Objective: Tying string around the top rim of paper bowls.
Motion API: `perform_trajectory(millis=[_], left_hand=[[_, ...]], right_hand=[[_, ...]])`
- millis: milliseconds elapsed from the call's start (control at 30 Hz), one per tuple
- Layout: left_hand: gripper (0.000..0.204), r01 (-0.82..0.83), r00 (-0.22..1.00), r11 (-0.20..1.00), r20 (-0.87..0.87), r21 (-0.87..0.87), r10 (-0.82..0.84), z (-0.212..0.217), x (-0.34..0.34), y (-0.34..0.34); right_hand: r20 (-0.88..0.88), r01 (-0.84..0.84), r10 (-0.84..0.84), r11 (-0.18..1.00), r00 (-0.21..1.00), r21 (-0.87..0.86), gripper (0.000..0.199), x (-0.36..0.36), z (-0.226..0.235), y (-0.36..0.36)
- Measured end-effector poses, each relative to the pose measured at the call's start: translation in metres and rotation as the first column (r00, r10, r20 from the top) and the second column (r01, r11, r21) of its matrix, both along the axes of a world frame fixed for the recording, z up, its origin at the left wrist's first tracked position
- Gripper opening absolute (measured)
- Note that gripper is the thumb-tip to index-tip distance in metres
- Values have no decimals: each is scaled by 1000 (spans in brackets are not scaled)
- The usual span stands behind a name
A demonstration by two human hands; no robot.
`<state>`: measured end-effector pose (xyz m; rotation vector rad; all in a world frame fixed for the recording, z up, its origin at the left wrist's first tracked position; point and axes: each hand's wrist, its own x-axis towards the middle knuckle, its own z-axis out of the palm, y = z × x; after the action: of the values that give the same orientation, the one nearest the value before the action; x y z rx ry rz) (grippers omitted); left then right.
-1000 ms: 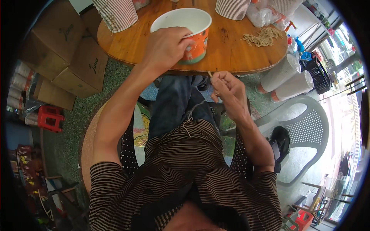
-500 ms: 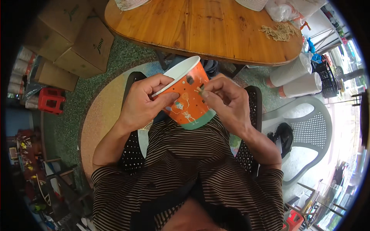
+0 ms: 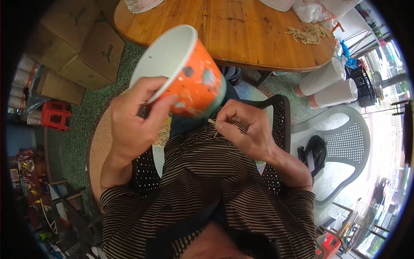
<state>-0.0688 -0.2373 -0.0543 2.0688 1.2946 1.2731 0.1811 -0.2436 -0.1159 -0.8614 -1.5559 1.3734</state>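
An orange paper bucket (image 3: 196, 82) with a white inside, a green base band and printed figures is gripped at its rim by my left hand (image 3: 138, 116). Its thumb presses the outer wall while the fingers reach over the rim. The bucket is tilted, its mouth toward the upper left, and its print is blurred. Just below the base, my right hand (image 3: 243, 129) pinches a short piece of tan cord (image 3: 212, 122) between thumb and fingertips. The cord's end sticks out to the left, apart from the bucket.
Ahead stands a wooden table (image 3: 241, 43), bearing a bundle of tan cords (image 3: 309, 33), stacked white containers (image 3: 277, 4) and a plastic bag (image 3: 308, 11). Cardboard boxes (image 3: 92, 60) and a red stool (image 3: 55, 115) are at left; a grey plastic chair (image 3: 345, 144) is at right.
My left hand has raised the bucket up and to the left, tipping its mouth more into view. My right hand has come away from its wall and moved lower, still pinching the cord.
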Motion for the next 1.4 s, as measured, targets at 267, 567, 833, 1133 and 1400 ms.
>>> perform_trajectory(millis=[267, 567, 833, 1133, 1400], left_hand=[[19, -238, 960, 949, -97, 208, 262, -10, -23, 3], [29, -329, 451, 828, -694, 455, 561, -60, -180, 55], [33, -421, 640, 824, -768, -379, -26, -138, -156, 68], [50, -449, 857, 637, -505, -627, 107, -175, -135, 76], [41, -433, 891, 630, -410, -645, 194, -188, -146, 63]], right_hand=[[220, 21, -130, 898, 967, 439, 4, 1, -15, 14], [253, 650, -618, 758, 744, -59, 26, 163, -75, 98], [671, 596, -448, 803, 591, 11, 26, 216, -159, 74], [672, 763, -631, 628, 387, 150, 26, 171, -139, 75], [628, 948, -718, 294, 301, -119, 21, 157, -141, 77]])
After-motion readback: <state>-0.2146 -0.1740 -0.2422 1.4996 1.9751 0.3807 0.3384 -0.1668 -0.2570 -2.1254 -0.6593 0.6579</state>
